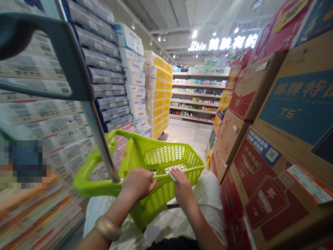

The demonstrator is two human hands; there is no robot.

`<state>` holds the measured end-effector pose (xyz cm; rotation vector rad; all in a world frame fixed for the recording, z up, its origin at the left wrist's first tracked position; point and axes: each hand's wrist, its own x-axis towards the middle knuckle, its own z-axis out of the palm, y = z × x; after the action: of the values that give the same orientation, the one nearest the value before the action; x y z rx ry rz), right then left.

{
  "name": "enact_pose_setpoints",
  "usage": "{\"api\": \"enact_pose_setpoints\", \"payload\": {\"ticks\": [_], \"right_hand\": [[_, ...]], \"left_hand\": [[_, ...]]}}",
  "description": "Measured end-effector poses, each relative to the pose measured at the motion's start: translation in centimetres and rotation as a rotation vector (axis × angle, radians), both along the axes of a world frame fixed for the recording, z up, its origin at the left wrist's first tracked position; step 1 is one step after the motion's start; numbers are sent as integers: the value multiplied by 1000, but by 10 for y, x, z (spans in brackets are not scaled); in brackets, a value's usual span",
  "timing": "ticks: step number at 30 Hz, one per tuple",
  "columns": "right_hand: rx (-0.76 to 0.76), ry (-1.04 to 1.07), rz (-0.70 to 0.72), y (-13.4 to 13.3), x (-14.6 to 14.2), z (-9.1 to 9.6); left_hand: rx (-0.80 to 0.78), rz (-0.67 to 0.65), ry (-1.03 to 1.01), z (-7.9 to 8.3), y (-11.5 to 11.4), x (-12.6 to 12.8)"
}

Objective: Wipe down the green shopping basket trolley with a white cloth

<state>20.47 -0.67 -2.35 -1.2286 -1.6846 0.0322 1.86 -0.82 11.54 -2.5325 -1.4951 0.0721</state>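
A lime-green plastic shopping basket (166,154) rests tilted on my lap, with a metal pull handle (99,135) rising from its near rim up to a grey grip at top left. My left hand (137,184), a bracelet on its wrist, curls closed over the near rim beside the foot of the metal handle. My right hand (182,185) lies on the rim a little to the right, fingers closed round a small white object (172,173). The inside of the basket shows nothing in it.
Stacked packs of tissue paper (109,69) wall the left side, yellow packs (158,93) beyond. Brown and red cardboard cartons (273,146) tower close on the right. A tiled aisle (187,135) runs ahead to shelves (197,97) of small goods under a lit sign.
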Motion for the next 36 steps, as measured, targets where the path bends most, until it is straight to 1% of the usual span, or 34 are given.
{"api": "enact_pose_setpoints", "payload": {"ticks": [3, 5, 7, 9, 11, 14, 16, 18, 21, 23, 29, 32, 36], "right_hand": [[-18, 17, -67, 3, 5, -2], [-14, 1, -35, 1, -1, -1], [0, -23, 32, -2, -8, 0], [11, -36, 68, -3, -8, 0], [6, -26, 23, -1, 0, -3], [-18, 8, -103, 5, 16, -7], [-29, 20, -144, 7, 19, -9], [-30, 15, -130, 7, 13, -9], [-5, -16, -38, 4, 0, -8], [3, -23, -3, 3, -1, -8], [-25, 36, -139, 10, 25, -12], [-24, 31, -132, 11, 20, -12], [-14, 5, -57, 9, 7, -11]], "left_hand": [[-7, 7, -19, 1, 2, -1], [-4, 7, -22, 0, 4, -2], [0, 2, -22, 0, 7, -3], [0, -8, -30, -1, 9, -4], [1, -10, -44, -1, 12, -5], [1, -2, -55, -1, 15, -7], [-1, -2, -54, -1, 16, -7], [1, -13, -54, -1, 16, -7], [12, -26, -47, -2, 16, -8], [19, -32, -29, -2, 16, -8], [18, -37, -20, -3, 20, -6], [12, -24, -42, -3, 21, -5], [10, -36, -58, -3, 23, -5]]}}
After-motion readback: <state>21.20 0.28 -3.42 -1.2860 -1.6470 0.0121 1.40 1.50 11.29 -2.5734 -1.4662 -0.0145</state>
